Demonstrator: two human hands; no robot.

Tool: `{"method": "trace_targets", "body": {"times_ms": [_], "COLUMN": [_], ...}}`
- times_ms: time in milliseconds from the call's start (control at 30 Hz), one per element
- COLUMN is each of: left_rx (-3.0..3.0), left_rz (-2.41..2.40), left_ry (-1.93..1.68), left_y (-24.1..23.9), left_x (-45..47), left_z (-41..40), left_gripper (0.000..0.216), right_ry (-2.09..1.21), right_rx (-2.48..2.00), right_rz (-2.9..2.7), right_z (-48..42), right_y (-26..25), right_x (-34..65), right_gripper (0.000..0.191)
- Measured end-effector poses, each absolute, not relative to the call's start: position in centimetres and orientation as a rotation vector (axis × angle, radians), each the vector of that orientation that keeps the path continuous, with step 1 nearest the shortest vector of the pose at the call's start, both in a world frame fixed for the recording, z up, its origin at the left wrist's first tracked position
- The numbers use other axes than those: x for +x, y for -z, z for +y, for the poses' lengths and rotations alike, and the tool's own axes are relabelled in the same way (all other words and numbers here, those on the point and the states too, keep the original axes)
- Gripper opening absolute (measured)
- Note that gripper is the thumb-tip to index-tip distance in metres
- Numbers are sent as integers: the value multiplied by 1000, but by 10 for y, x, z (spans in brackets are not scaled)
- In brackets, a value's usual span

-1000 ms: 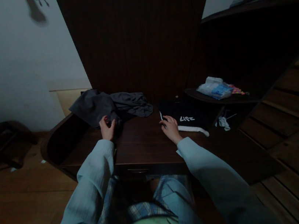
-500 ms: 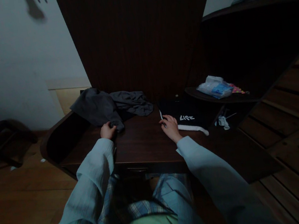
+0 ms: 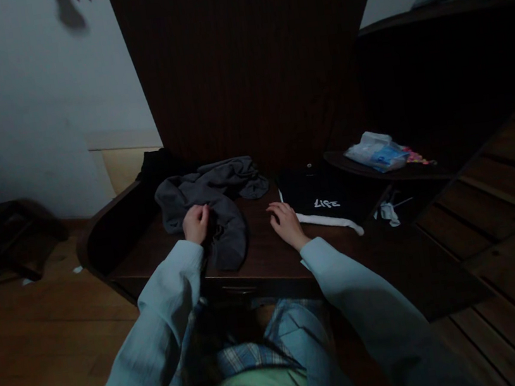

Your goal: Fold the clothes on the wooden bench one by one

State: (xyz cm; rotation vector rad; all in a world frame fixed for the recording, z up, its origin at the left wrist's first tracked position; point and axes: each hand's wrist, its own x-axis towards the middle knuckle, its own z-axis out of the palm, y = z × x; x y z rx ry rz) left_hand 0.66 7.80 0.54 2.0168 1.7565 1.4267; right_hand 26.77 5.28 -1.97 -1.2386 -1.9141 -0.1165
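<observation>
A crumpled dark grey garment [image 3: 226, 223] lies on the dark wooden tabletop [image 3: 266, 255], one end drooping toward the front edge. My left hand [image 3: 196, 224] is closed on its near left part; the fingertips are partly hidden in the cloth. Just right of the garment, my right hand [image 3: 285, 222] is open, fingers slightly bent and apart, holding nothing. Beside its fingers is a flat, folded black garment [image 3: 312, 188] with white lettering and a white strip along its near edge.
A curved side panel [image 3: 96, 238] bounds the tabletop on the left, with dark cloth [image 3: 157, 162] near it. To the right, a small shelf [image 3: 427, 170] carries a plastic packet [image 3: 379, 151]. Crumpled white paper [image 3: 389, 214] lies below. A drawer handle [image 3: 238, 289] sits under the front edge.
My left hand has drawn the grey garment nearer and to the right, off the dark cloth at the left. My right hand has shifted slightly left, away from the black garment. The view has tilted slightly.
</observation>
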Motion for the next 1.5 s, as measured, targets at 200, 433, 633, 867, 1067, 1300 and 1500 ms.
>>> {"method": "trace_targets", "body": {"times_ms": [200, 433, 633, 867, 1067, 1300, 1500], "left_rx": [1574, 1742, 2002, 2342, 2392, 1746, 1676], "left_rz": [2272, 2291, 2091, 1862, 1246, 564, 1077], "left_ry": [-1424, -746, -472, -186, -66, -17, -1020], "left_y": [-4, -10, -15, -19, -31, -36, -29], "left_x": [-18, -12, 10, 53, 66, 45, 45], "left_z": [89, 82, 65, 12, -23, 19, 77], "left_gripper": [74, 39, 34, 31, 21, 27, 30], "right_ry": [13, -96, -357, -764, -971, -910, -999], "right_rx": [-1194, -1241, -1233, -1167, -1204, -1116, -1098], "right_rz": [-1917, -1959, -1929, -1717, -1472, -1594, -1558], "right_z": [56, 56, 53, 58, 69, 71, 68], "right_y": [24, 25, 20, 21, 32, 34, 30], "right_x": [265, 265, 261, 257, 258, 260, 257], "right_gripper": [26, 26, 23, 32, 46, 33, 30]}}
